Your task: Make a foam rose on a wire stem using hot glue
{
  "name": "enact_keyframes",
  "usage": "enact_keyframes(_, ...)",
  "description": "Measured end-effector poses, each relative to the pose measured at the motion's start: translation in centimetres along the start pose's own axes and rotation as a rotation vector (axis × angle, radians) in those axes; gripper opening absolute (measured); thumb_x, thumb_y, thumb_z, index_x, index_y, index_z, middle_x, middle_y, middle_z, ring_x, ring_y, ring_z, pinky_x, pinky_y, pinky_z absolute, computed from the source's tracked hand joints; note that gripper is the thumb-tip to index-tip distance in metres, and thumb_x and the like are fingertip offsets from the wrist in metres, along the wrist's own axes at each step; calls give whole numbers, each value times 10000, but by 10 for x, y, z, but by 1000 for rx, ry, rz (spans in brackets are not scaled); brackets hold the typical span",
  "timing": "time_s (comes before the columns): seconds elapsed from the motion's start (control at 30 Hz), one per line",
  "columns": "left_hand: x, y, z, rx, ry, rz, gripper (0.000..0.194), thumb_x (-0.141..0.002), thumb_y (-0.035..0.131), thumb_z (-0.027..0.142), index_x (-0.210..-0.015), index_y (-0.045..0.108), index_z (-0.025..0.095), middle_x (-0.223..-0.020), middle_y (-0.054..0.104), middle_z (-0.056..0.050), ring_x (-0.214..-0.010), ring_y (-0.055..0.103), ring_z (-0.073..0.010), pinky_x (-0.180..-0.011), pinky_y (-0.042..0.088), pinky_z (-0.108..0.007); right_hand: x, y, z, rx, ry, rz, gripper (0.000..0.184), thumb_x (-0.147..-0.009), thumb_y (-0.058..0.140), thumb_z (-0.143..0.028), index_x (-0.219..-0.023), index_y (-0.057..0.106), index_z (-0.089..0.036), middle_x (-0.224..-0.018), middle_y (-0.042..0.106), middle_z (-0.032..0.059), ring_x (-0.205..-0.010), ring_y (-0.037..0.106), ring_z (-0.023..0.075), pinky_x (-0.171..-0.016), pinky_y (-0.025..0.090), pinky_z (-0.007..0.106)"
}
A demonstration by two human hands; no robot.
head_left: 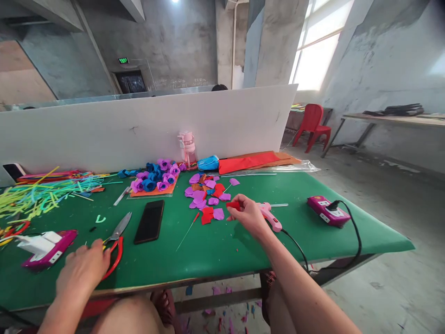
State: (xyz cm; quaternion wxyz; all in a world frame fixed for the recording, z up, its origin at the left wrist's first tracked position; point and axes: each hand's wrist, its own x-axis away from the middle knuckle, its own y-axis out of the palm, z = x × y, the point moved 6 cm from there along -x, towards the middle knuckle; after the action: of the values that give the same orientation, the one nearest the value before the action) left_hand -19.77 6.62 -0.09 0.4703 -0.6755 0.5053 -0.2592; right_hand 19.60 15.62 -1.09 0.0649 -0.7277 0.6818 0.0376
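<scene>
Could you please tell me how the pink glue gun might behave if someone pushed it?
The glue gun would probably slide rather than roll, since its long handle sticks out. Its black cord, running over the edge of the table, may tug back.

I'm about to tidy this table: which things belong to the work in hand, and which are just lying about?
Likely in the work:
red piece, pinched in the right hand
scissors, at the left hand
loose purple pieces
pink glue gun
purple and blue flowers

Probably just lying about:
black phone
pink bottle
</scene>
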Motion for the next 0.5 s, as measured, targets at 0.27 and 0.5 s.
enact_keyframes(0.27,-3,31,-38,111,-28,-124,349,-870,238,315,-1024,544,252,-885,704,-82,-839,600,-265,-686,371,-298,10,30,-5,-216,35,-297,268,-661,680,-398,-703,546,-170,-651,507,-44,-521,472,74,-623,532,302)
enact_keyframes(0.5,0,25,-29,200,30,-162,357,-856,320,355,-1131,503,219,-848,686,-74,-847,609,-246,-725,392,-289,15,42,7,-444,179,-292,291,-606,760,-342,-739,569,-169,-671,527,-53,-509,472,49,-596,505,244)
